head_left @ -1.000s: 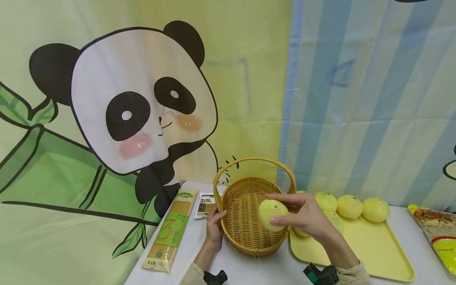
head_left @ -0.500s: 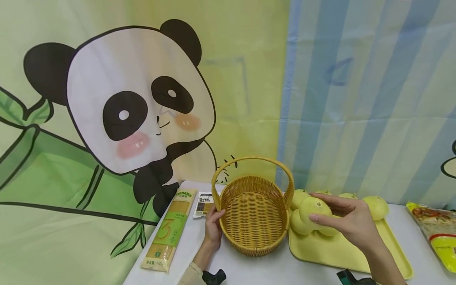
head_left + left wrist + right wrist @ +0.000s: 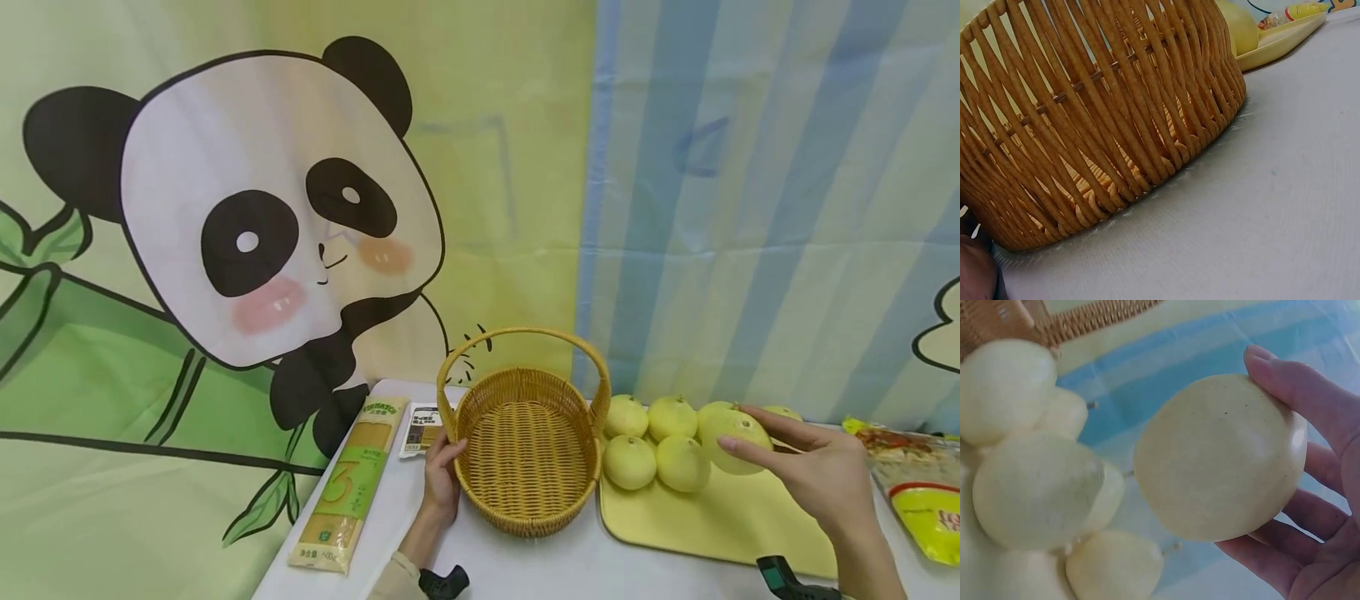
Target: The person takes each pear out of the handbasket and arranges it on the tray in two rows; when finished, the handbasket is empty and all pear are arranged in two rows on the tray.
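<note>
My right hand [image 3: 832, 471] pinches a pale yellow pear [image 3: 737, 446] between thumb and fingers, over the yellow tray [image 3: 720, 521]. In the right wrist view the held pear [image 3: 1219, 459] shows a smooth skin with small dark dots. Several more pears [image 3: 628, 463] sit in two rows at the tray's left and back, some partly hidden behind the held one. At the left side of a round wicker basket [image 3: 528, 518] with a tall handle, my left hand [image 3: 442, 479] grips the rim, thumb on top. Nothing lies inside the basket.
Left of the basket lies a long noodle packet [image 3: 348, 487] with a green band, and a small white and brown packet [image 3: 422, 431] beside it. A yellow and red food bag [image 3: 918, 500] lies right of the tray. A panda-printed curtain [image 3: 517, 208] hangs behind the table.
My right hand has carried the pear from over the basket rightward to over the tray. My left hand stays on the basket's rim. The head view has shifted slightly to the right.
</note>
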Demonstrator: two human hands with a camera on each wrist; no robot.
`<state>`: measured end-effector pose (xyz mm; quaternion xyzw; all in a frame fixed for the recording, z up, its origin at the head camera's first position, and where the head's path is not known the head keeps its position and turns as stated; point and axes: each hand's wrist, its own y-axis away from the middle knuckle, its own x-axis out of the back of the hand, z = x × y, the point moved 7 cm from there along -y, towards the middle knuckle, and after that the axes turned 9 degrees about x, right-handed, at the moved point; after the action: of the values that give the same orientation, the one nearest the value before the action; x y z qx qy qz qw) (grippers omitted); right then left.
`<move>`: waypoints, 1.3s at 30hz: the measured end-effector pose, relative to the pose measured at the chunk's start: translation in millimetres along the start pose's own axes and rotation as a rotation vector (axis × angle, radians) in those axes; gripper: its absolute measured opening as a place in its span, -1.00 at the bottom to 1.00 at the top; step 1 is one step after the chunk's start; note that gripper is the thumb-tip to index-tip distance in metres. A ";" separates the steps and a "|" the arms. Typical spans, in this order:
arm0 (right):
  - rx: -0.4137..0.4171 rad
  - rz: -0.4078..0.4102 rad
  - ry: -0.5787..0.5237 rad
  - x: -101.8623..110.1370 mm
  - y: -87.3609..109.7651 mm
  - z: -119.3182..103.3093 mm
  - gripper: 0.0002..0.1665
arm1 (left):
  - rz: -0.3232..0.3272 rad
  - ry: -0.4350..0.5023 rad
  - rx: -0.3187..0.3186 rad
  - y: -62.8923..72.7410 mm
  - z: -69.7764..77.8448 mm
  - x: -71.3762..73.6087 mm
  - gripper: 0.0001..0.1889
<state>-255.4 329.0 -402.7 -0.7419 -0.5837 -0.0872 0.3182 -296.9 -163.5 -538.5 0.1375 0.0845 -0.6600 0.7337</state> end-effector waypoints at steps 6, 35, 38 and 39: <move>-0.128 -0.035 0.112 6.4 2.1 39.1 -0.15 | 0.010 -0.019 -0.013 2.7 1.3 3.3 -0.38; -0.129 -0.264 -0.046 -28.2 17.0 105.1 -0.22 | -0.026 -0.032 0.117 1.6 3.6 9.2 -0.31; -0.105 -0.310 -0.013 -26.5 16.4 104.9 -0.21 | -0.048 -0.095 0.157 5.0 15.2 7.7 -0.27; -0.097 -0.325 -0.003 -25.9 15.7 104.2 -0.21 | -0.061 -0.118 0.165 6.4 20.5 7.1 -0.26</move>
<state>-274.0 366.0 -503.0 -0.6524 -0.6916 -0.1644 0.2629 -291.0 -176.0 -520.7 0.1556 -0.0095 -0.6938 0.7031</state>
